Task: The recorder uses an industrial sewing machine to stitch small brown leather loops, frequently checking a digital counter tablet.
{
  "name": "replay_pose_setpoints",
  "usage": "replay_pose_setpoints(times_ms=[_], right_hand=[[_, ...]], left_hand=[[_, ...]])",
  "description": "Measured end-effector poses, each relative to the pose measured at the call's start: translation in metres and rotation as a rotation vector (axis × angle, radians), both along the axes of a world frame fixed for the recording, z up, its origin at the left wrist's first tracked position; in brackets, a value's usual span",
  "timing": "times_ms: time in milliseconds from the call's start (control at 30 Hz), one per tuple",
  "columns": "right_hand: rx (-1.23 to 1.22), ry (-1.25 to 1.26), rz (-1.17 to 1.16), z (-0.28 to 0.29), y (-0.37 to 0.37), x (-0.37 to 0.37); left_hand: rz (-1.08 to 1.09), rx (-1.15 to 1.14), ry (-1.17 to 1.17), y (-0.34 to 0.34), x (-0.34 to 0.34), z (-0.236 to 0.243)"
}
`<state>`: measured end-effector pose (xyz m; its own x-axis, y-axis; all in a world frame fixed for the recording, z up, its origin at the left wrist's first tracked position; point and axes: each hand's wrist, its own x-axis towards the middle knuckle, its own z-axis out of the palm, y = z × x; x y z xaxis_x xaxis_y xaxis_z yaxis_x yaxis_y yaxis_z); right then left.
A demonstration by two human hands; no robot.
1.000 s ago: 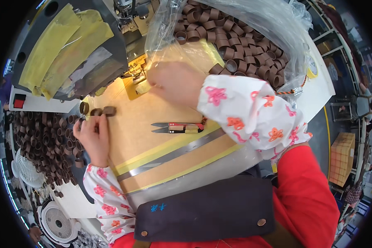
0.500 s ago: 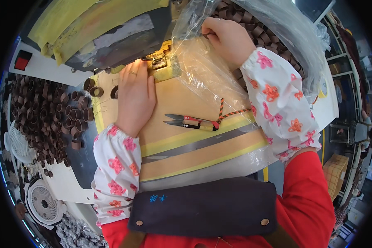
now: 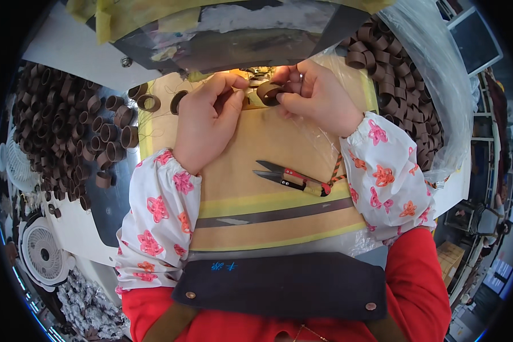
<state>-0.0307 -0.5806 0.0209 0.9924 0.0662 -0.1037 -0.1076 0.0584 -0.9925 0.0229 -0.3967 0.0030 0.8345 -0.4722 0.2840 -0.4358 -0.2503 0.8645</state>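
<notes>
In front of the lit needle area of the sewing machine (image 3: 239, 43), my right hand (image 3: 322, 97) pinches a brown ring-shaped band (image 3: 266, 91) between thumb and fingers. My left hand (image 3: 208, 119) is just left of it, thumb and forefinger drawn together at the machine; whatever may be between them is too small to make out. Beside my left hand lie loose brown bands (image 3: 149, 103) on the tan work surface (image 3: 239, 154). A pair of red and black thread snips (image 3: 296, 179) rests below my hands, tied to a striped cord (image 3: 337, 167).
Many brown bands (image 3: 62, 125) are heaped on the table at left. More brown bands (image 3: 396, 74) fill a clear plastic bag (image 3: 447, 74) at right. White fans (image 3: 44, 252) stand at the far left. Loose threads lie near the left heap.
My right hand has come from the bag at right to the machine, bringing a brown band. My left hand has drawn its flat fingers into a pinch. The view has shifted somewhat.
</notes>
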Motion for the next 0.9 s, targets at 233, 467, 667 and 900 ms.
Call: replay_pose_setpoints(times_ms=[233,467,667,900], right_hand=[[-0.035,0.072,-0.035,0.001,0.000,0.000],[-0.421,-0.269,-0.113,-0.012,0.011,-0.006],[-0.387,-0.153,-0.012,-0.013,0.006,-0.004],[-0.510,-0.298,-0.152,0.000,0.020,-0.010]], left_hand=[[-0.107,-0.024,0.121,0.000,0.002,0.003],[-0.153,-0.040,0.220,0.002,0.003,0.007],[-0.187,-0.004,0.207,0.001,0.002,0.013],[-0.041,0.045,0.062,0.000,0.002,0.004]])
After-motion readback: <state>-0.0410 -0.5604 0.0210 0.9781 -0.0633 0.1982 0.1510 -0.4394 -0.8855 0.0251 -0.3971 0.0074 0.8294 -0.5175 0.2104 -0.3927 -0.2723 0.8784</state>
